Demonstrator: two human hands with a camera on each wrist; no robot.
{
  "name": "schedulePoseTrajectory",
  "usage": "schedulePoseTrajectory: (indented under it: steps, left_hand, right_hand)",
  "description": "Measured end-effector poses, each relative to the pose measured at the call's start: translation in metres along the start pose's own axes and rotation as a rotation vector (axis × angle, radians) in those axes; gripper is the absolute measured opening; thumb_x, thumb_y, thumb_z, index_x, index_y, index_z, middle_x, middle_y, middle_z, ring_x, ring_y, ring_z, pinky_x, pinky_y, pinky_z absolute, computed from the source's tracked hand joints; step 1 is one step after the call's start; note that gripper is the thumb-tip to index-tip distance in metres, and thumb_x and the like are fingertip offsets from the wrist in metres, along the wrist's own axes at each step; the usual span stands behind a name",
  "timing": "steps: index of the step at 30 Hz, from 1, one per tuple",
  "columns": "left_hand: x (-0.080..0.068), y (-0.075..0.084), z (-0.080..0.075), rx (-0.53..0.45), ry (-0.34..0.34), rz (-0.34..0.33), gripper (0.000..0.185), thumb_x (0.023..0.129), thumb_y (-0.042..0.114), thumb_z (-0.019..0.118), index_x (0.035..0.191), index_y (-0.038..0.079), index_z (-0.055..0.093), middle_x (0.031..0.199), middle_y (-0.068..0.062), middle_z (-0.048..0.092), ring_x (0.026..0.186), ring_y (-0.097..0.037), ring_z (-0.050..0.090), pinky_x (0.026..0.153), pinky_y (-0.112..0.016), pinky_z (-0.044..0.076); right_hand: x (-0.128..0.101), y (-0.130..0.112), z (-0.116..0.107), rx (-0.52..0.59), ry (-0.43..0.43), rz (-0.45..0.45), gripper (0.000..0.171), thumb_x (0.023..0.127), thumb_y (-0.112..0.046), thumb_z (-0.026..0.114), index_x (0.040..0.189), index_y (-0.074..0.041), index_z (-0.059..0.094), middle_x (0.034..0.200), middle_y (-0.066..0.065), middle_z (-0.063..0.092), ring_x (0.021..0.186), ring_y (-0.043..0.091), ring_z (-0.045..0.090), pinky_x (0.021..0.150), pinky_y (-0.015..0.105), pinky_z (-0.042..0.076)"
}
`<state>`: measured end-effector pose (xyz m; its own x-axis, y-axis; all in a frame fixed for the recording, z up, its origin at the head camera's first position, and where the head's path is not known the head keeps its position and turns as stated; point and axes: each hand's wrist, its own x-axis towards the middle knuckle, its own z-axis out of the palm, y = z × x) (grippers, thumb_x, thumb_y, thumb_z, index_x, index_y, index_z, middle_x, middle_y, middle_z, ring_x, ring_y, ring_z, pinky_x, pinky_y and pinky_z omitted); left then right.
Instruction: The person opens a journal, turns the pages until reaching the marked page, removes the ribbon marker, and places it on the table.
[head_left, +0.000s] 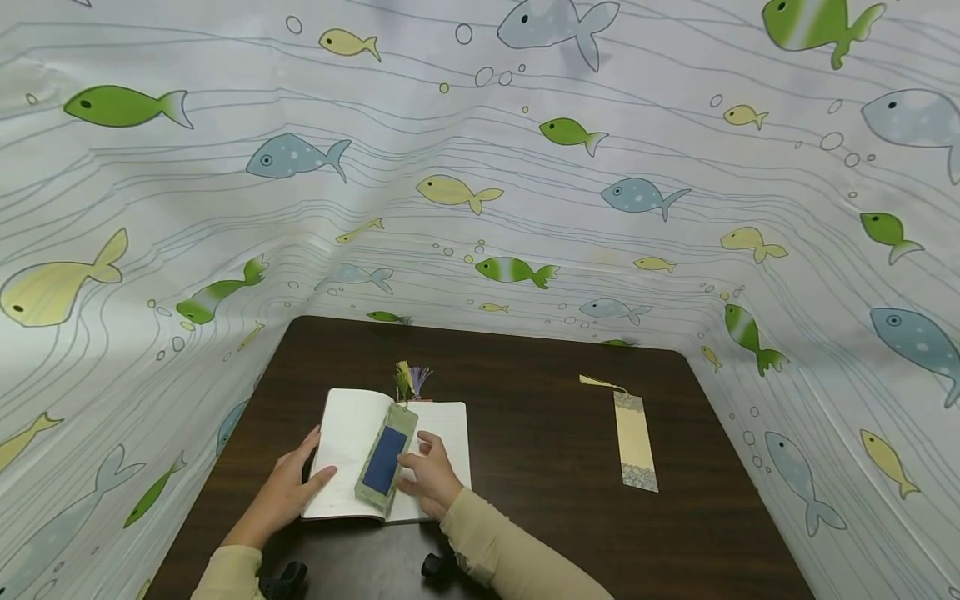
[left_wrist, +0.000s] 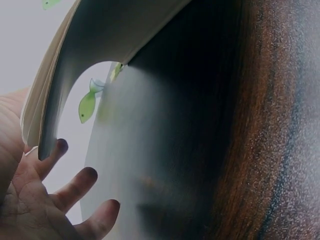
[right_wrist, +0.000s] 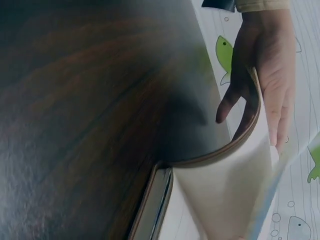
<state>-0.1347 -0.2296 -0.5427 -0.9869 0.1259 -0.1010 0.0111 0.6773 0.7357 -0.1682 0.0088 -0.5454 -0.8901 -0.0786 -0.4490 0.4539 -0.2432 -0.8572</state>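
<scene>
An open notebook (head_left: 348, 442) with blank pages lies on the dark wooden table (head_left: 540, 433). A green-edged bookmark with a blue middle (head_left: 385, 460) lies slanted across its gutter. My left hand (head_left: 309, 468) grips the notebook's left half, thumb on the page and fingers (left_wrist: 75, 185) under the lifted, curved cover (left_wrist: 100, 40). The right wrist view shows that left hand (right_wrist: 270, 75) round the bent cover (right_wrist: 220, 150). My right hand (head_left: 417, 463) pinches the bookmark's right edge over the right page; the bookmark shows as a blurred strip (right_wrist: 272, 200) there.
A second, cream bookmark (head_left: 634, 440) with a yellow tassel lies on the table to the right. Yellow and purple tassels (head_left: 412, 379) stick out past the notebook's far edge. Fish-print cloth (head_left: 525, 167) walls in the table on three sides.
</scene>
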Motion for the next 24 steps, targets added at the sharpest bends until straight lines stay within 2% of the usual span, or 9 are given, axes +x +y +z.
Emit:
schedulePoseTrajectory:
  steps: [3, 6, 12, 14, 17, 18, 21, 24]
  left_hand:
    - [0.000, 0.000, -0.001, -0.001, 0.002, 0.008, 0.086, 0.101, 0.042, 0.062, 0.158, -0.007, 0.021, 0.160, -0.035, 0.021, 0.139, -0.061, 0.024, 0.103, -0.079, 0.026]
    - [0.001, -0.001, 0.000, 0.006, -0.002, 0.002, 0.086, 0.102, 0.043, 0.061, 0.159, -0.006, 0.020, 0.161, -0.034, 0.020, 0.139, -0.061, 0.024, 0.103, -0.079, 0.026]
    - [-0.002, -0.002, 0.001, 0.005, -0.016, -0.006, 0.086, 0.102, 0.044, 0.060, 0.158, -0.007, 0.020, 0.162, -0.033, 0.019, 0.139, -0.061, 0.023, 0.103, -0.079, 0.026]
    - [-0.003, -0.002, 0.001, -0.003, -0.015, -0.001, 0.086, 0.102, 0.043, 0.061, 0.158, -0.007, 0.020, 0.162, -0.033, 0.019, 0.139, -0.061, 0.023, 0.103, -0.079, 0.026]
    - [-0.003, -0.001, 0.000, 0.001, -0.010, 0.000, 0.085, 0.102, 0.043, 0.061, 0.159, -0.006, 0.020, 0.162, -0.033, 0.019, 0.139, -0.061, 0.023, 0.103, -0.079, 0.026]
    - [-0.003, -0.001, -0.001, 0.003, -0.009, 0.000, 0.085, 0.102, 0.043, 0.061, 0.159, -0.006, 0.020, 0.162, -0.033, 0.019, 0.139, -0.061, 0.023, 0.103, -0.079, 0.026]
    - [-0.002, 0.000, -0.003, 0.005, -0.006, 0.010, 0.086, 0.102, 0.043, 0.061, 0.159, -0.006, 0.020, 0.161, -0.033, 0.020, 0.139, -0.061, 0.023, 0.103, -0.079, 0.026]
    - [-0.001, 0.001, -0.004, 0.007, -0.002, 0.020, 0.086, 0.101, 0.043, 0.062, 0.158, -0.006, 0.021, 0.161, -0.033, 0.021, 0.139, -0.061, 0.023, 0.104, -0.078, 0.026]
  right_hand:
    - [0.002, 0.003, 0.000, 0.054, 0.014, -0.044, 0.070, 0.087, 0.014, 0.065, 0.148, 0.000, 0.034, 0.136, 0.027, 0.025, 0.097, 0.027, 0.051, 0.068, 0.031, 0.051]
    - [0.005, 0.003, -0.003, 0.041, 0.026, -0.092, 0.074, 0.083, 0.021, 0.062, 0.148, -0.001, 0.036, 0.122, 0.022, 0.038, 0.088, 0.022, 0.052, 0.067, 0.027, 0.049]
    - [0.013, -0.002, -0.032, -0.198, -0.021, -0.162, 0.058, 0.087, 0.019, 0.058, 0.141, -0.002, 0.055, 0.102, 0.014, 0.064, 0.085, 0.020, 0.062, 0.069, 0.026, 0.050]
    - [0.019, -0.007, -0.049, -0.289, -0.031, -0.181, 0.052, 0.088, 0.018, 0.057, 0.135, -0.002, 0.063, 0.105, 0.014, 0.065, 0.088, 0.020, 0.060, 0.071, 0.027, 0.049]
    - [0.029, -0.021, -0.079, -0.414, -0.028, -0.188, 0.047, 0.092, 0.015, 0.055, 0.133, -0.005, 0.067, 0.124, 0.018, 0.062, 0.094, 0.018, 0.056, 0.073, 0.028, 0.046]
    - [0.032, -0.026, -0.091, -0.448, -0.021, -0.188, 0.047, 0.093, 0.013, 0.054, 0.134, -0.006, 0.067, 0.132, 0.019, 0.059, 0.090, 0.018, 0.053, 0.071, 0.029, 0.045]
    - [0.040, -0.045, -0.129, -0.534, 0.042, -0.199, 0.043, 0.096, 0.007, 0.056, 0.137, -0.005, 0.064, 0.147, 0.024, 0.049, 0.080, 0.015, 0.050, 0.068, 0.032, 0.045]
    - [0.046, -0.062, -0.173, -0.604, 0.129, -0.233, 0.040, 0.098, 0.003, 0.061, 0.137, 0.000, 0.061, 0.147, 0.029, 0.047, 0.078, 0.018, 0.057, 0.071, 0.038, 0.052]
